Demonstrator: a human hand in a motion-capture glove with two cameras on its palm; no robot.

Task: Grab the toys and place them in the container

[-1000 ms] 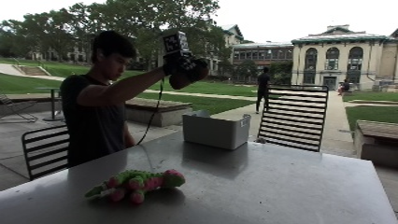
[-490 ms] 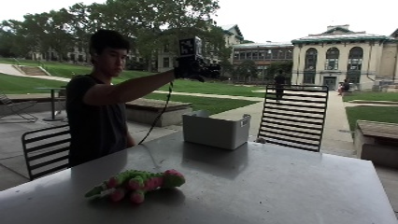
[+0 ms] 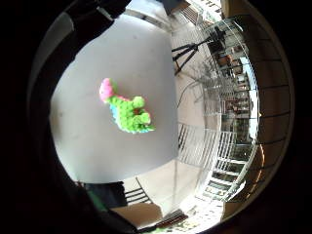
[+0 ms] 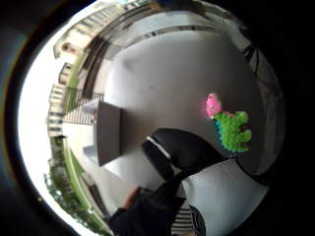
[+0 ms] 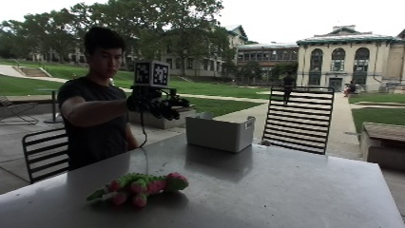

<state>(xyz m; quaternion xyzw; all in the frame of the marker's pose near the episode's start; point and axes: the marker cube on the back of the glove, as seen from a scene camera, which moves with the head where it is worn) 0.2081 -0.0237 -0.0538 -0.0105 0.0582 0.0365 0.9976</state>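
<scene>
A green and pink plush toy (image 5: 139, 186) lies on its side on the grey table (image 5: 284, 190), near the front left. It also shows in the palm views, the toy (image 3: 127, 111) on the bare tabletop and the toy (image 4: 229, 127) beyond a gloved finger. A grey open container (image 5: 219, 132) stands at the table's far side, also seen as the container (image 4: 108, 132). My gloved right hand (image 5: 155, 105) hovers at chest height above the table's left edge, well above the toy, fingers relaxed and holding nothing.
A black slatted chair (image 5: 299, 118) stands behind the table to the right of the container. Another chair (image 5: 44, 152) is behind the person at the left. The right half of the tabletop is bare.
My right hand has come down from head height to chest height and moved back towards the person. The toy and container have not moved.
</scene>
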